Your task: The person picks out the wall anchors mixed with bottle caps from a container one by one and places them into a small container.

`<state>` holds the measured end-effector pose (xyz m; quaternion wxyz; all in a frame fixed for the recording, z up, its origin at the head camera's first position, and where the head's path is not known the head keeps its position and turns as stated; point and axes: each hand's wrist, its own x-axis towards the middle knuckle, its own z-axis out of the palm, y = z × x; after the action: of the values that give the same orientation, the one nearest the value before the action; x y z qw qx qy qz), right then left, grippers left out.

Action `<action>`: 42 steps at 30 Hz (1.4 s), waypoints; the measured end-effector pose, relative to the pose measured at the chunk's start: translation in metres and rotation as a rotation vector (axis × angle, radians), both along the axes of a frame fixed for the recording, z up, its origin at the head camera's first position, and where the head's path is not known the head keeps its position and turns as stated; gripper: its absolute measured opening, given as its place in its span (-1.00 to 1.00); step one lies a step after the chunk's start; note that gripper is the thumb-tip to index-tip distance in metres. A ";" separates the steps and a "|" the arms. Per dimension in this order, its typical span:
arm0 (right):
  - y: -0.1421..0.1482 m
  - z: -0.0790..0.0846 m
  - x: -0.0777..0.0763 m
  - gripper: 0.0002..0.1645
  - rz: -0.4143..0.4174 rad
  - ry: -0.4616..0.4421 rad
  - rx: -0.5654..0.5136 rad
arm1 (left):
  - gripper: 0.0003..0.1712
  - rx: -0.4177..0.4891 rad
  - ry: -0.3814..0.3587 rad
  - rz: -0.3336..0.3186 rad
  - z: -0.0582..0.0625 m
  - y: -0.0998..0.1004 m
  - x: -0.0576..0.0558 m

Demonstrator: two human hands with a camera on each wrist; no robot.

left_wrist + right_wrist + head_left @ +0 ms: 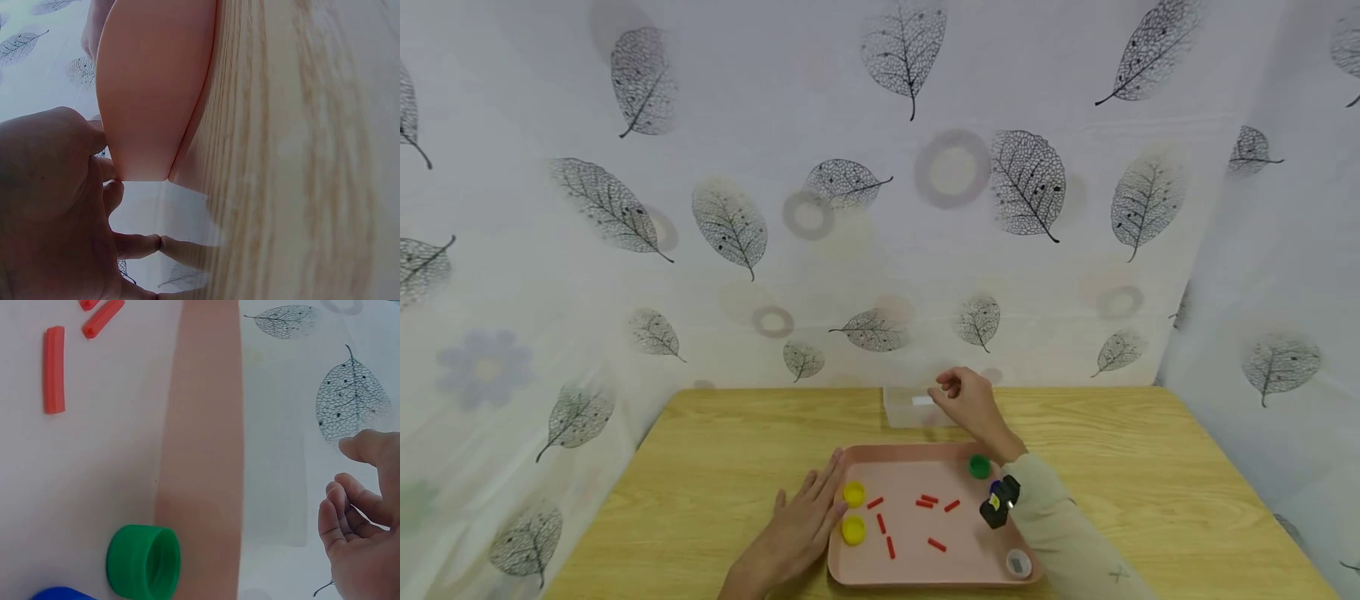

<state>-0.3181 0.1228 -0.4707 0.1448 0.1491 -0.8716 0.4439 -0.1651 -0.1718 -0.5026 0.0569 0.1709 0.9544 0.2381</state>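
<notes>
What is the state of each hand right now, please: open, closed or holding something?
Left hand: open, touching the pink tray.
Right hand: open, fingers loosely curled, holding nothing.

Cream right sleeve; chunky black wrist camera.

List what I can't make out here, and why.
Blue object: mostly behind the black wrist camera in the head view; cut off by the bottom edge in the right wrist view.
Clear plastic box: partly covered by the right hand, head view.
Round white device: its face is too small to read, head view.
Pink tray: inside hidden by its own side wall, left wrist view.
</notes>
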 end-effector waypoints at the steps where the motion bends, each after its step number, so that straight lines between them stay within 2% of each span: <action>1: 0.001 0.002 0.002 -0.74 0.005 0.005 -0.004 | -0.26 -0.001 -0.002 0.001 0.000 0.000 0.000; 9: 0.004 0.014 0.020 -0.74 0.042 0.036 -0.050 | -0.26 -0.007 -0.007 -0.003 0.001 -0.001 -0.002; 14: 0.007 0.020 0.037 -0.75 0.051 0.010 -0.085 | -0.26 -0.003 -0.003 -0.007 0.002 -0.001 -0.002; 33: 0.019 0.017 0.098 -0.79 0.042 0.013 -0.131 | -0.26 0.004 -0.003 0.006 0.002 -0.001 -0.001; 42: 0.022 0.012 0.122 -0.78 0.036 -0.005 -0.158 | -0.26 0.003 0.000 0.003 0.002 0.000 -0.001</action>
<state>-0.1964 0.1449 -0.4585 0.1461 0.1518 -0.8314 0.5142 -0.1657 -0.1720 -0.5002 0.0560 0.1696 0.9543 0.2397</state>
